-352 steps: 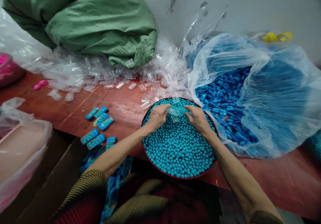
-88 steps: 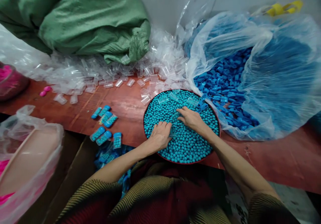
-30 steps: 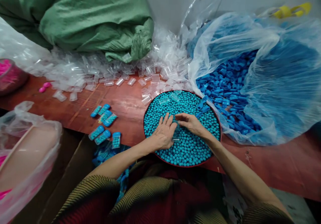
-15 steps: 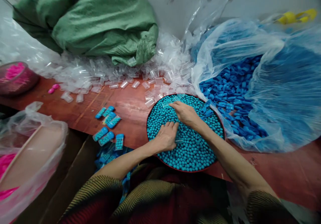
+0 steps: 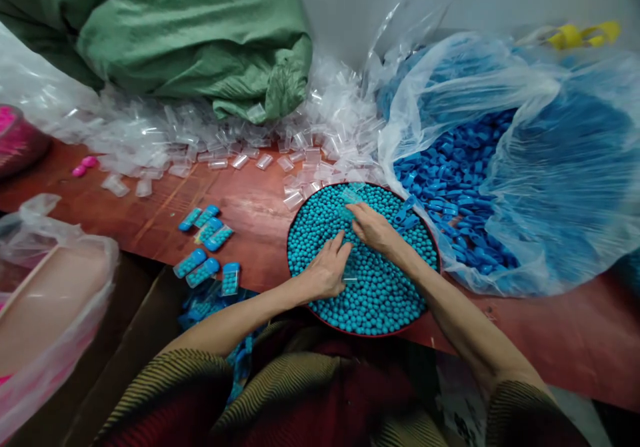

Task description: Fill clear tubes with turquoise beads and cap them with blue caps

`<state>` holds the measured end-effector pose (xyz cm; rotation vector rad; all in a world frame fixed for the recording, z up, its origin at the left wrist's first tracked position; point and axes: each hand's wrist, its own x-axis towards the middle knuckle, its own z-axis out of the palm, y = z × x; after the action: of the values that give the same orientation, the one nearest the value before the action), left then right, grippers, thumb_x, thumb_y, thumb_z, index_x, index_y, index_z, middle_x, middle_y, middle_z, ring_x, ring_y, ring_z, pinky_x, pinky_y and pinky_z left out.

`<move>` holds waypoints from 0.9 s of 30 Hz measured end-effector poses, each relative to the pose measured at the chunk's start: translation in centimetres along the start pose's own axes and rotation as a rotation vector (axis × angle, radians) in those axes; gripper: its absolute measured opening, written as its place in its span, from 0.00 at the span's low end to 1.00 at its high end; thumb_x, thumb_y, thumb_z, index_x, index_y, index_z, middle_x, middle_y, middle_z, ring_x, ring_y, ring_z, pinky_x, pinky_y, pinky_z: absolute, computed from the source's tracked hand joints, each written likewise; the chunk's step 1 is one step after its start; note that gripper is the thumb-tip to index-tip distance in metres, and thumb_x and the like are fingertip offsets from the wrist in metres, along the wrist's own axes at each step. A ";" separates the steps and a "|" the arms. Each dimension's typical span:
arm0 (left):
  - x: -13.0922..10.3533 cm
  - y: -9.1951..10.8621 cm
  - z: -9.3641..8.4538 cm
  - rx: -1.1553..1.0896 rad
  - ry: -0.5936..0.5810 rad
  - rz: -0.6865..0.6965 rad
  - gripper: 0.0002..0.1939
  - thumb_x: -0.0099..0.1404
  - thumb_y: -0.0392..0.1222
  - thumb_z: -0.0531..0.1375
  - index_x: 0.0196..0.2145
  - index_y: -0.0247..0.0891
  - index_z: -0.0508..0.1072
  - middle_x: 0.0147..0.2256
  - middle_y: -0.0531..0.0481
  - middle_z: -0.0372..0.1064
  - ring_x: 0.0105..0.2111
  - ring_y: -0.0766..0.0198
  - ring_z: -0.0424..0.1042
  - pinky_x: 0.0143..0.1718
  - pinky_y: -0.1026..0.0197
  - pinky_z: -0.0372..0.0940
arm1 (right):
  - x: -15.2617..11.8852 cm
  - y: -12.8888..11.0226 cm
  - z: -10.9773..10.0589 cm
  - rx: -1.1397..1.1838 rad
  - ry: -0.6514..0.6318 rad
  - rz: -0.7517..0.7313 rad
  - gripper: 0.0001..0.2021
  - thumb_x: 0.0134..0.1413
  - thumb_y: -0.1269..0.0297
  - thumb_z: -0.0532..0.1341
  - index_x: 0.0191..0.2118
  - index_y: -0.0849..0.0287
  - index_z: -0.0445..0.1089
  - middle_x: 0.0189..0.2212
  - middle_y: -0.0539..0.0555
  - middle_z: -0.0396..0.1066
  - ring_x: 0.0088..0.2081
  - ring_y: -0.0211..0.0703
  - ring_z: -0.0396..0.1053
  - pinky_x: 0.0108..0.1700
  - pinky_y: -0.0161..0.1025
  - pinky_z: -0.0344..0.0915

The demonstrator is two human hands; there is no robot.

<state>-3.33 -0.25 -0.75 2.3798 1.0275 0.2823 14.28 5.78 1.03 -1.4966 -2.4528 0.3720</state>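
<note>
A round red-rimmed basin full of small turquoise beads [image 5: 385, 300] stands at the table's front edge, with both my hands over it. My left hand [image 5: 327, 270] is low at the basin's left side, its fingers partly curled; the edge of a clear plastic case [image 5: 351, 279] shows beside its thumb. Just beyond, my right hand [image 5: 373, 225] has its fingers bent together at the bead surface. Clear plastic [image 5: 353, 195] lies by those fingertips; what they grip is hidden. A few blue caps [image 5: 406, 215] rest on the beads near the right rim. Several bead-filled cases with blue caps [image 5: 204, 272] lie to the left.
Loose clear cases [image 5: 240, 161] are heaped along the back, under a green sack [image 5: 200, 40]. An open plastic bag of blue caps [image 5: 450, 180] stands right of the basin. Pink pieces [image 5: 84, 165] and a plastic-wrapped tray [image 5: 45, 307] are at left.
The view has shifted slightly, moving the scene left. My left index finger has lifted and spread from the others. My right hand has drawn its fingertips slightly back over the beads.
</note>
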 end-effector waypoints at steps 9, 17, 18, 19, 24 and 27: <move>0.2 0.7 -0.1 0.112 -0.025 0.027 0.40 0.47 0.31 0.61 0.57 0.29 0.49 0.65 0.21 0.32 0.65 0.32 0.33 0.59 0.33 0.48 | -3.9 1.4 2.9 0.283 0.072 -0.134 0.19 0.60 0.70 0.49 0.55 0.58 0.64 0.42 0.59 0.72 0.44 0.47 0.70 0.47 0.47 0.68; 2.3 0.5 -2.4 0.129 -0.159 -0.023 0.51 0.47 0.43 0.65 0.62 0.33 0.43 0.60 0.30 0.49 0.59 0.39 0.55 0.54 0.39 0.58 | -4.5 0.9 4.1 0.358 0.114 0.087 0.27 0.59 0.70 0.46 0.64 0.70 0.50 0.47 0.66 0.72 0.48 0.50 0.71 0.49 0.49 0.67; 2.5 0.4 -2.5 0.131 -0.162 -0.015 0.53 0.46 0.44 0.65 0.63 0.34 0.42 0.60 0.31 0.51 0.58 0.39 0.56 0.54 0.40 0.58 | -4.5 0.8 4.2 0.359 0.113 0.108 0.28 0.59 0.69 0.45 0.64 0.71 0.49 0.47 0.67 0.72 0.47 0.51 0.71 0.49 0.49 0.68; 2.6 0.3 -2.5 0.134 -0.166 -0.005 0.54 0.45 0.44 0.66 0.64 0.34 0.41 0.60 0.31 0.50 0.58 0.39 0.55 0.54 0.40 0.58 | -4.6 0.7 4.3 0.363 0.108 0.117 0.28 0.59 0.69 0.46 0.64 0.73 0.48 0.47 0.68 0.72 0.47 0.52 0.71 0.48 0.50 0.68; 2.8 -0.1 -1.9 0.076 -0.146 0.033 0.55 0.46 0.42 0.65 0.64 0.32 0.38 0.62 0.28 0.44 0.61 0.39 0.50 0.58 0.40 0.54 | -4.7 0.8 4.4 0.391 0.127 0.112 0.31 0.58 0.70 0.48 0.66 0.67 0.43 0.48 0.64 0.72 0.46 0.50 0.72 0.46 0.48 0.69; 2.5 -0.4 -1.5 0.009 -0.112 0.066 0.54 0.47 0.40 0.64 0.64 0.31 0.38 0.62 0.28 0.46 0.62 0.41 0.49 0.60 0.40 0.52 | -4.6 0.8 4.5 0.433 0.162 0.135 0.29 0.58 0.70 0.48 0.65 0.65 0.46 0.47 0.62 0.73 0.48 0.49 0.71 0.48 0.48 0.68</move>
<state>-2.48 2.36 0.22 2.4112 0.9021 0.1658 15.46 1.64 -3.74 -1.4378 -1.9896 0.7239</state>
